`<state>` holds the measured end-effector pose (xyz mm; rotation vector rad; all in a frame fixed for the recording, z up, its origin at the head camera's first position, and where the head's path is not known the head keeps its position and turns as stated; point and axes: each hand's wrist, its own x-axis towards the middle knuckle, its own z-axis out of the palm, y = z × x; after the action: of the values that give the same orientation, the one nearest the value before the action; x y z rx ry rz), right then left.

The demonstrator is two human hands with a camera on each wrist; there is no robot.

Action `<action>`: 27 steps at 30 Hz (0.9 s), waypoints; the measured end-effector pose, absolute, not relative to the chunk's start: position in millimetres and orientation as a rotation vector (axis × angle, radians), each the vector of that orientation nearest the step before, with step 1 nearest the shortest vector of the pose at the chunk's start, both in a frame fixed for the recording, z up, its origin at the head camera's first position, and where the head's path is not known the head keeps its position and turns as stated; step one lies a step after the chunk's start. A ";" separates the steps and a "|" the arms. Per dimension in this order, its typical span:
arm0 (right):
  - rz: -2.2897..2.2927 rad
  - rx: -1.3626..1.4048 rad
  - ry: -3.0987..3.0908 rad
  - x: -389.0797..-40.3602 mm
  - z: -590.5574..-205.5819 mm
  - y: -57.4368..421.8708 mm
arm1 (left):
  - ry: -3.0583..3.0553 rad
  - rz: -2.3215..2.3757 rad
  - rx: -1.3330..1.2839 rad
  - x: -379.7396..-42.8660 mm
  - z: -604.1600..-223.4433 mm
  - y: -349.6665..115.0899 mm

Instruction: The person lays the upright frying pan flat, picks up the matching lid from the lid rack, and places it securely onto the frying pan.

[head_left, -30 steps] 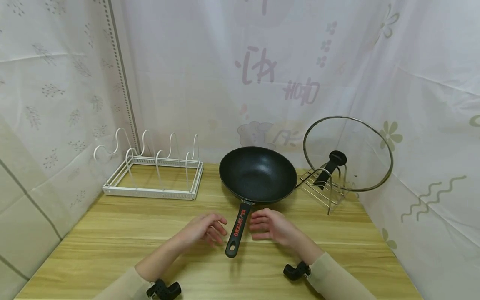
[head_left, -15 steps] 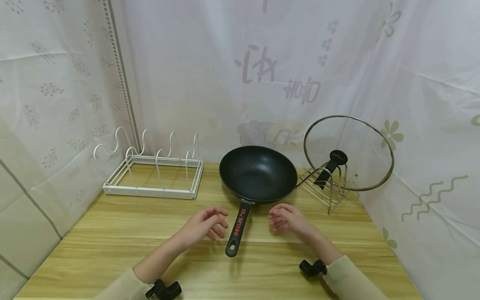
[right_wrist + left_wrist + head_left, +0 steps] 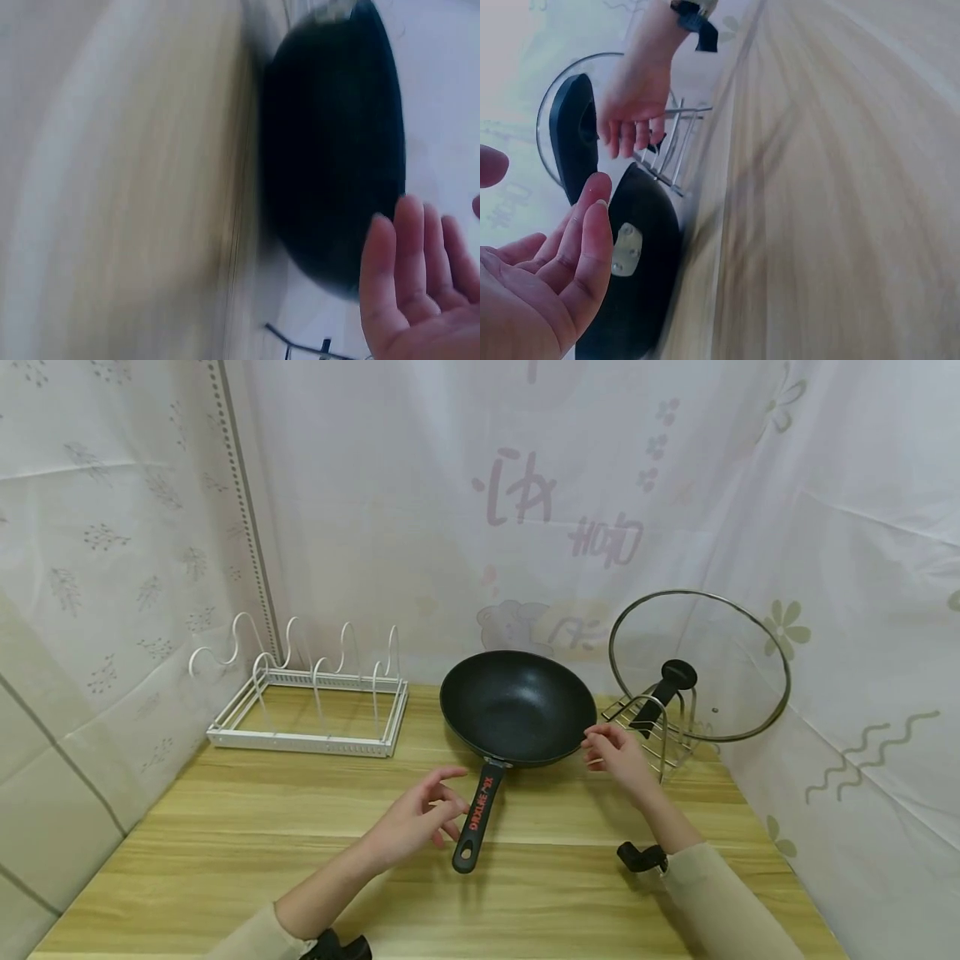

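Note:
A black wok [image 3: 517, 706] stands on the wooden table, its handle [image 3: 480, 814] pointing toward me. My left hand [image 3: 420, 818] is just left of the handle with fingers spread and loosely bent. In the left wrist view its fingertips overlap the handle [image 3: 574, 135]; whether they touch it I cannot tell. At the wok's right rim is my right hand [image 3: 621, 762], fingers extended and slightly bent, holding nothing. The right wrist view has those fingers [image 3: 409, 247] beside the wok's dark side [image 3: 330, 150]; contact is unclear.
Right of the wok, a glass lid [image 3: 720, 660] with a black knob leans in a small wire rack [image 3: 660, 743]. A white rack [image 3: 307, 743] with curved dividers stands at the back left. Printed curtains [image 3: 405, 527] hang behind and on the right.
My right hand has moved away from the handle, rightward and forward to the wok's right rim. My left hand has shifted slightly toward the handle, its fingers spreading. The wok stays put.

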<state>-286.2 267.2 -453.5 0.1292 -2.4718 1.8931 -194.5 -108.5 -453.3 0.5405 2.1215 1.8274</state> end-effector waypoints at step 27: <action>1.726 -0.124 -2.502 -340.6 -462.6 277.9 | 2.176 1.802 0.504 -192.5 -466.8 -81.1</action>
<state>-340.6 277.9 -462.6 -0.1239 -2.5020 1.7264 -192.5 -81.1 -466.8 0.5041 2.1756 1.8021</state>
